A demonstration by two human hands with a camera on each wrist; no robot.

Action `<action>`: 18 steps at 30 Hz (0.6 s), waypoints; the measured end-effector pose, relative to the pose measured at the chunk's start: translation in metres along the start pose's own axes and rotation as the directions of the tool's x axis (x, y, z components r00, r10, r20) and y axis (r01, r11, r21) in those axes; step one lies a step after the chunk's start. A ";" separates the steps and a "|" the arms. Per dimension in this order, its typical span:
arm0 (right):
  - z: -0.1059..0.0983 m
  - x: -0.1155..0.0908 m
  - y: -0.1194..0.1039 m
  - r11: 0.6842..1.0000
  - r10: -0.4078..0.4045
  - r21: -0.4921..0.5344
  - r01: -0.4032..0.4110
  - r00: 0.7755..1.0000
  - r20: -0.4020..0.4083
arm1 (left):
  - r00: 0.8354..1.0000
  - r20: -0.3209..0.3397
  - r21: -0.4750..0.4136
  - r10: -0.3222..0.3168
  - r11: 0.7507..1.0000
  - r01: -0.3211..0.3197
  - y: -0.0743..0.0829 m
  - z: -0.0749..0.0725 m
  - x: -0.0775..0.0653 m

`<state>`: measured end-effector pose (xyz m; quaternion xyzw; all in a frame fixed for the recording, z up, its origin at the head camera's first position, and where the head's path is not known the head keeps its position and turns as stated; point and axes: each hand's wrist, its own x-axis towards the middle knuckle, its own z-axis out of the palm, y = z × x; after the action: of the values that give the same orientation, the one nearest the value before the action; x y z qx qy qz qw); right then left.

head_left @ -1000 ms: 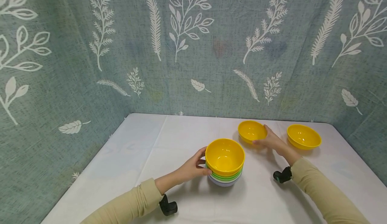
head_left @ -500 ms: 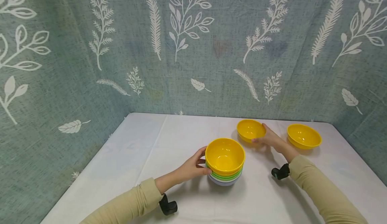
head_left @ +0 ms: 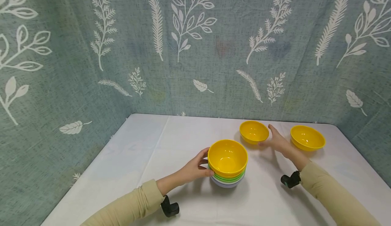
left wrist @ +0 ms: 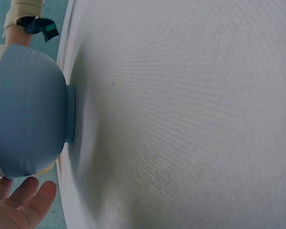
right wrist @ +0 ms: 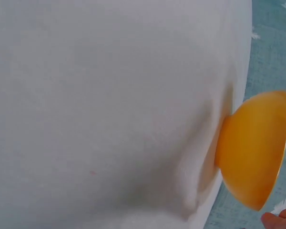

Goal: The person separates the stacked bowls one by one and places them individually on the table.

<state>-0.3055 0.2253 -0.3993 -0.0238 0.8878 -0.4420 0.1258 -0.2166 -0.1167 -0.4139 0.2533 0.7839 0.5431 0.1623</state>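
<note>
In the head view, a stack of nested bowls (head_left: 227,179) stands on the table, a yellow bowl (head_left: 227,158) on top, green, white and pale blue rims below. My left hand (head_left: 195,168) holds its left side, thumb in front and fingers farther back. The left wrist view shows the blue bottom bowl (left wrist: 31,112) and fingertips (left wrist: 40,200) against its side. A smaller yellow bowl (head_left: 253,132) sits upright farther back. Just right of it, my right hand (head_left: 276,141) is spread and holds nothing. The right wrist view shows that bowl (right wrist: 255,148) apart from the fingertips (right wrist: 281,220).
Another yellow bowl (head_left: 306,138) stands at the back right, beyond my right hand. White cloth covers the table (head_left: 180,134). A grey-green curtain (head_left: 213,49) with a white leaf print hangs behind and along the sides.
My right hand has come off the small yellow bowl and moved slightly right. That bowl shifted a little left and back earlier. My left hand stays on the stack.
</note>
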 end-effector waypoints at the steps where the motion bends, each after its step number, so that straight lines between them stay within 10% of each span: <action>1: 0.000 -0.003 0.000 1.000 -0.009 -0.008 0.009 1.000 -0.003 | 1.000 0.001 0.003 0.001 1.000 -0.001 0.000 0.000 0.000; 18: 0.023 -0.064 -0.024 0.973 -0.229 0.067 0.221 0.964 0.136 | 1.000 -0.023 0.006 0.012 1.000 -0.012 0.004 -0.007 0.004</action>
<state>-0.2392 0.2030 -0.3807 -0.1528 0.8563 -0.4733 0.1389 -0.2225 -0.1191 -0.4072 0.2521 0.7860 0.5444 0.1494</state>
